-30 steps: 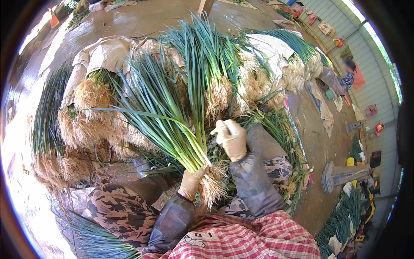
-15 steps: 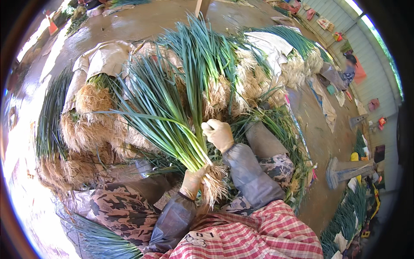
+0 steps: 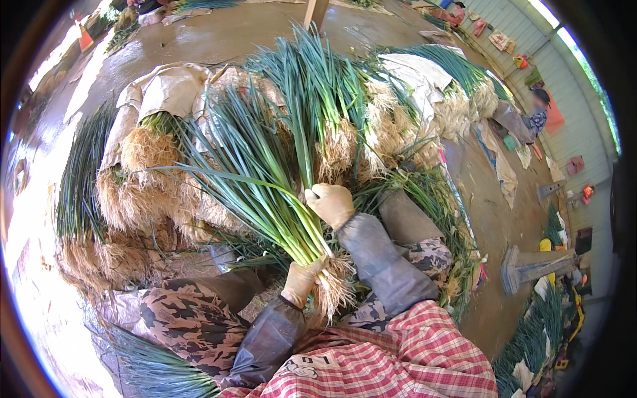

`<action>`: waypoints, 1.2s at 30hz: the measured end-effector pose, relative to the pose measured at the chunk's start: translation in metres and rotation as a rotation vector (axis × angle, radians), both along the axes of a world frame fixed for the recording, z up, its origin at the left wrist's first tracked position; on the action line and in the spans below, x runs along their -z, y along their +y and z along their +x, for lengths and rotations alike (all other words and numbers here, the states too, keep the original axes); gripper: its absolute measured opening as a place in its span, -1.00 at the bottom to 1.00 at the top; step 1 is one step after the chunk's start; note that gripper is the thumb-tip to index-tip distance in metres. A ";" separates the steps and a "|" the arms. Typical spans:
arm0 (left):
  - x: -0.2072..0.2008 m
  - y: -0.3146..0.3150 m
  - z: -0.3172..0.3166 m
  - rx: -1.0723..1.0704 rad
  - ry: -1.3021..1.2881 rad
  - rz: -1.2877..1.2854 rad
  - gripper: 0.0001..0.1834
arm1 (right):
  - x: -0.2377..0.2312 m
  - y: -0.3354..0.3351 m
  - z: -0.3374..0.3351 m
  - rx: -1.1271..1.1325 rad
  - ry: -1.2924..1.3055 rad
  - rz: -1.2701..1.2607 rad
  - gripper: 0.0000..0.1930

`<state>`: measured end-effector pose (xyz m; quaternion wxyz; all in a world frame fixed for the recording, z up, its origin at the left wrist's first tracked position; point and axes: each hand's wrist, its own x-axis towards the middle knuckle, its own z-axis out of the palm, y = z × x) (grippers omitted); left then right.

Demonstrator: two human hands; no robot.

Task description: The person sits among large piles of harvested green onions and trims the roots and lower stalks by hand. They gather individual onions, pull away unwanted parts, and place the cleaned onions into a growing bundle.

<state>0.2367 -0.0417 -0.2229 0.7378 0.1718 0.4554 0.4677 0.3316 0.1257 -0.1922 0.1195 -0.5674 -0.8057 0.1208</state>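
Observation:
My left hand (image 3: 301, 284), gloved, is wrapped round the lower stalks of a bunch of green onions (image 3: 275, 215). Long dark leaves slant up and left from it, and pale stringy roots (image 3: 335, 285) hang out to the right of the grip. Beside the right edge of the leaves is my gloved right hand (image 3: 332, 204), its fingers curled into a pinch. What sits between those fingertips, if anything, cannot be made out. Just beyond stands another bundle of green onions (image 3: 337, 136), roots toward me.
Heaped green onions with brown roots (image 3: 149, 149) lie at the left, partly under tan sacking (image 3: 174, 89). More bundles (image 3: 458, 106) line the far right beside white cloth (image 3: 415, 74). Loose leaves (image 3: 431, 199) surround my right leg. A grey stand (image 3: 531, 265) and a seated person (image 3: 534, 116) are rightward.
My right hand has shifted slightly left along the leaves, still pinched. My left hand keeps its grip on the bunch, which has moved slightly right.

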 end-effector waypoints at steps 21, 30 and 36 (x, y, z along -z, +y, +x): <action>-0.018 -0.018 -0.003 -0.169 -0.832 0.360 -0.12 | 0.031 -0.076 0.024 0.010 1.448 -0.984 -0.74; 0.011 -0.019 -0.005 0.015 -0.597 0.058 -0.30 | -0.006 -0.054 0.044 -0.067 0.347 -0.306 -0.68; -0.034 -0.015 -0.001 -0.058 -0.792 0.138 -0.27 | -0.030 -0.075 0.063 -0.055 0.573 -0.378 -0.23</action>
